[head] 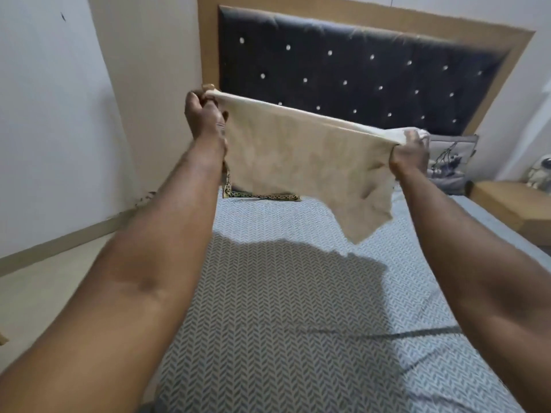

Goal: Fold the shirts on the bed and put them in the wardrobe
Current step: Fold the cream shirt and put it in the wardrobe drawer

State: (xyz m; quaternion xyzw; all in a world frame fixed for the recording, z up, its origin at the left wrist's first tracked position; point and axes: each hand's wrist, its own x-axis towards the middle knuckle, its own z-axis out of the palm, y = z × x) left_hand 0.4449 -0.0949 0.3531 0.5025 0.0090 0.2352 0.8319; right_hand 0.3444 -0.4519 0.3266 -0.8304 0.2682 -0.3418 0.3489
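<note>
A cream shirt (301, 162) hangs stretched in the air above the bed (283, 308), held up by both hands. My left hand (204, 113) grips its upper left corner, and my right hand (410, 153) grips its upper right corner. The cloth droops lower on the right side and casts a shadow on the patterned sheet. Beneath the shirt, near the headboard, lies a leopard-print garment (262, 196), mostly hidden by the cream shirt. No wardrobe is in view.
A dark tufted headboard (357, 70) in a wooden frame stands behind the bed. A grey printed pillow (450, 162) lies at the right of the headboard. A wooden bedside table (512, 204) is at the right. Floor and white wall are on the left.
</note>
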